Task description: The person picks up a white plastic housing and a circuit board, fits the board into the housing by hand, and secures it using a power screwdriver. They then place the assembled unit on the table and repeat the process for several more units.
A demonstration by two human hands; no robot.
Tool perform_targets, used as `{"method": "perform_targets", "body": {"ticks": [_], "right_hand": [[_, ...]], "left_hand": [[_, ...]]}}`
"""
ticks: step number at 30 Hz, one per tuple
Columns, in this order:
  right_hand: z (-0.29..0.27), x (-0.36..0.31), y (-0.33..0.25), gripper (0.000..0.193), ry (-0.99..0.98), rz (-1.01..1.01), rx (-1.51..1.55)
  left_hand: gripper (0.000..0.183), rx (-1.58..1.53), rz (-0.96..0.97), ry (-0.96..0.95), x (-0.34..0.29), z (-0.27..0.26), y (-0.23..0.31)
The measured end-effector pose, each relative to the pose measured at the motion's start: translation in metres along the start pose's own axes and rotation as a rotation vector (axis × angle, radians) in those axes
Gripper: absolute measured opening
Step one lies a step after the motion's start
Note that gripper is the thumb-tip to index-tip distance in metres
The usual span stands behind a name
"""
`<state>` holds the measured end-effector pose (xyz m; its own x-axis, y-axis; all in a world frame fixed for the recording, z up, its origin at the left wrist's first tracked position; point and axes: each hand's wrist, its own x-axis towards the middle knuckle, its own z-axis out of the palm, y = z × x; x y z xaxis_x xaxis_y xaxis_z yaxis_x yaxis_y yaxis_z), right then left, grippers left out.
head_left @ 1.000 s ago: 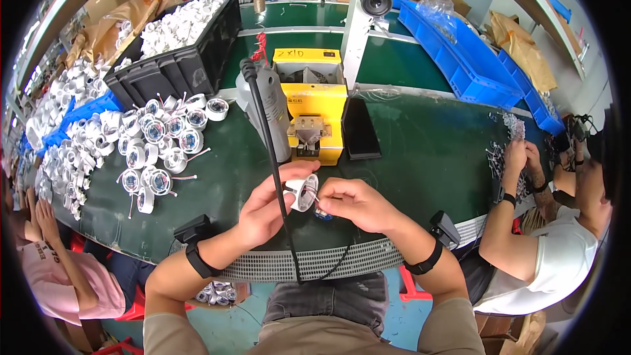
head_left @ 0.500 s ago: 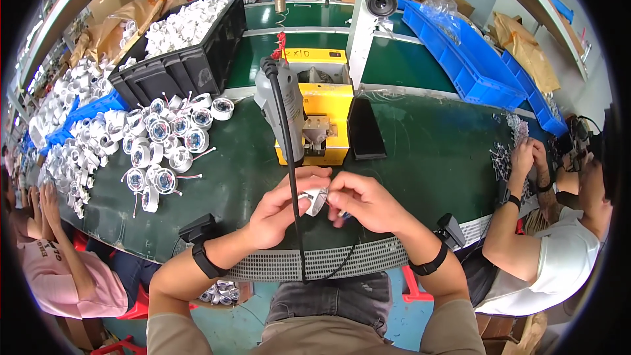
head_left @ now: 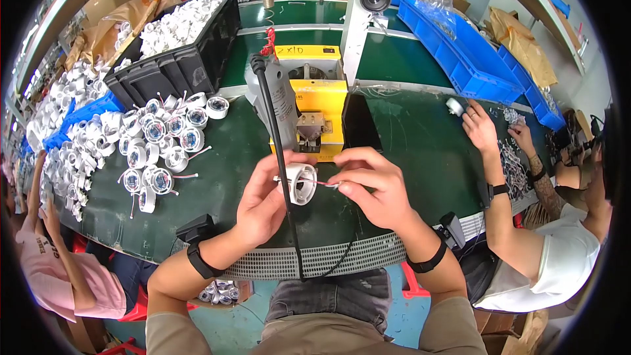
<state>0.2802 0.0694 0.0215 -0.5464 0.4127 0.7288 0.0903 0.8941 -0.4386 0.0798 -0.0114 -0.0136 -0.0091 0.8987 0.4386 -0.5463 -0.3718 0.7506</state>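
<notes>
My left hand [head_left: 261, 201] grips a white round plastic housing [head_left: 302, 185], its open face turned to the right. From that face a red-and-white wire [head_left: 325, 184] runs across to my right hand [head_left: 375, 187], whose thumb and index finger pinch its end. Just beyond my hands stands a yellow machine [head_left: 319, 102] with a small metal block [head_left: 311, 126] at its front. A grey power tool [head_left: 273, 102] hangs beside it, and its black cable [head_left: 281, 158] passes in front of the housing and my left fingers.
Many white housings with circuit boards [head_left: 158, 131] lie at the left, near a black crate [head_left: 177, 62]. A blue tray [head_left: 460, 52] stands at the back right. At the right, a co-worker's hand [head_left: 480, 126] reaches toward a white round part [head_left: 455, 106].
The housing has turned so its open face shows, and my right hand has drawn the wire out to the right. The right-hand co-worker has reached forward to a white part.
</notes>
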Motion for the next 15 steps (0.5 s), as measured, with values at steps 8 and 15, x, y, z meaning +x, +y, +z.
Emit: {"method": "perform_targets", "body": {"ticks": [8,15], "right_hand": [[0.024,-0.008,-0.018,0.015,0.001,0.642,0.814],[0.029,-0.01,-0.019,0.016,0.015,0.485,0.55]], "left_hand": [[0.053,-0.076,-0.208,-0.143,0.0,0.006,0.005],[0.054,-0.143,-0.22,-0.123,-0.002,0.011,0.001]]}}
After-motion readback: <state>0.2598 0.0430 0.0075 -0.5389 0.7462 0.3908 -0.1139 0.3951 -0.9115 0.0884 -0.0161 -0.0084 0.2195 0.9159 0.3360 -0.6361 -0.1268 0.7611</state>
